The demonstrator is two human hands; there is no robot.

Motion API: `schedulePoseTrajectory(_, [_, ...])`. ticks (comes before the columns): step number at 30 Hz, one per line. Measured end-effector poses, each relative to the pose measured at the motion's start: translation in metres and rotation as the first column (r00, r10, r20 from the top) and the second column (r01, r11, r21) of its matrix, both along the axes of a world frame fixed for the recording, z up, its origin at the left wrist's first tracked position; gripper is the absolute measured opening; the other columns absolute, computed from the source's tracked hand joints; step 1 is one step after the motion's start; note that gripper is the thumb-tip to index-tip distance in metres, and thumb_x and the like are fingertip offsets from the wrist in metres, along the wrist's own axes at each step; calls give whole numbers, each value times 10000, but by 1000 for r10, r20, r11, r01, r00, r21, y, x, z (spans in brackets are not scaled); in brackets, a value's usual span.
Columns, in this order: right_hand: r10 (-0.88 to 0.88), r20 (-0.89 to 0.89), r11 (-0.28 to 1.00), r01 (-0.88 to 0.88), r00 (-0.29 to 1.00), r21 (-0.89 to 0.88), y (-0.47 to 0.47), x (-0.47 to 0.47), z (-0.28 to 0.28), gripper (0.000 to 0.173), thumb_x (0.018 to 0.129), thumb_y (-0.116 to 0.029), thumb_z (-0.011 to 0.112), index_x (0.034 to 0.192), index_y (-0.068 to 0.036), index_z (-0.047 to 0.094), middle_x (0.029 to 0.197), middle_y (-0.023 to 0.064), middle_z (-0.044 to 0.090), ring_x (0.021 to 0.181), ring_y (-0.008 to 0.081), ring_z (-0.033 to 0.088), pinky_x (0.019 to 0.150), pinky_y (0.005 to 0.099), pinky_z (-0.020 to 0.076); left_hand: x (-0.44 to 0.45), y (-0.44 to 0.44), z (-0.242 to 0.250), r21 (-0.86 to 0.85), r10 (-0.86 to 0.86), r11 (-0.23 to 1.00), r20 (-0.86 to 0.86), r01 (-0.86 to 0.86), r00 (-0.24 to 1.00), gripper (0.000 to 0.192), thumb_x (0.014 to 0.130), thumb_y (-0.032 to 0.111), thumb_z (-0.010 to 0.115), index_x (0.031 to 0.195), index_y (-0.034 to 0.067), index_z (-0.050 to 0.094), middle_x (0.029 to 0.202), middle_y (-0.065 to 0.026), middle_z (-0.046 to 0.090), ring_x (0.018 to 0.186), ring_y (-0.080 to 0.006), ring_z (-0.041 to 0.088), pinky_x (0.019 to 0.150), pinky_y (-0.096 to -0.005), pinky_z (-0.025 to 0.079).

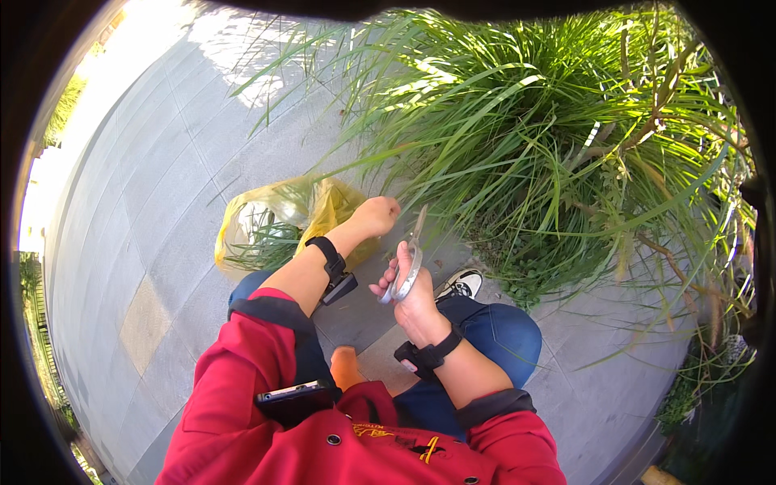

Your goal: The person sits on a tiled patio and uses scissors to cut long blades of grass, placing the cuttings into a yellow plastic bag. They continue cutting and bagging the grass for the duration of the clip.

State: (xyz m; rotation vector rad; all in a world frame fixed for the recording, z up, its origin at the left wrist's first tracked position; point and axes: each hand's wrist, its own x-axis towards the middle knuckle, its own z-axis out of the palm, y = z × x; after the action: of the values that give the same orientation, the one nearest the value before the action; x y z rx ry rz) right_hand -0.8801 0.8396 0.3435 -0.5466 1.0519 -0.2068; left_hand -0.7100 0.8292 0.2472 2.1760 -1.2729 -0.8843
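My left hand (376, 217) is curled into a fist above the rim of a yellow plastic bag, close to the tips of long grass blades. Whether any blade is inside the fist is hidden. A pair of scissors (413, 257) with pale grey handles rests in my right hand (415, 300), its blades pointing up and away from me. The yellow plastic bag (330, 203) stands open on the paving, with cut green grass blades (267, 242) inside. A large clump of long-leaved grass (485, 133) arches over the ground ahead and to the right.
Grey paving slabs (157, 200) spread out on the left. Woody branches (661, 109) run through the grass on the right, above low leafy plants (527, 285). An orange object (345, 367) lies between my legs, and a phone-like device (297, 397) is at my lap.
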Motion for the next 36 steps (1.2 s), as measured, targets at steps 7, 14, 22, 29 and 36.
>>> schedulePoseTrajectory(7, [-54,46,996,51,997,68,-11,-12,6,447,853,-510,599,820,-81,480,614,-11,471,506,107,514,516,294,534,7,-55,-68,-3,124,992,-109,-126,986,557,838,186,567,1343,19,400,1268,-228,519,1184,-353,496,980,-382,406])
schedulePoseTrajectory(14, [-100,53,992,95,994,86,-27,-25,11,431,862,-498,595,836,-83,483,620,-9,472,512,108,519,534,287,534,14,-100,-108,42,279,959,-307,-279,910,553,872,220,565,1348,8,380,1310,-227,485,1214,-359,468,994,-399,382])
schedulePoseTrajectory(22, [-123,47,991,120,991,60,-30,-27,11,441,858,-504,598,832,-75,497,626,-1,478,508,112,522,527,287,529,15,-101,-85,196,248,955,-107,-224,963,281,848,250,595,996,16,643,921,-197,650,908,-337,627,791,-409,476])
schedulePoseTrajectory(29, [-38,42,999,37,998,15,-23,-25,5,476,835,-527,615,831,-68,490,619,11,479,505,135,528,514,303,528,7,-57,12,-38,95,995,204,-89,974,238,830,239,601,831,4,634,655,-140,617,615,-272,638,579,-386,501])
schedulePoseTrajectory(36, [150,4,988,-150,989,-38,-13,-25,-7,599,779,-652,587,838,-63,493,590,21,490,503,157,547,537,327,540,-38,15,87,29,329,940,-352,-340,877,161,889,125,532,875,-19,604,589,-47,562,447,-125,528,426,-269,439])
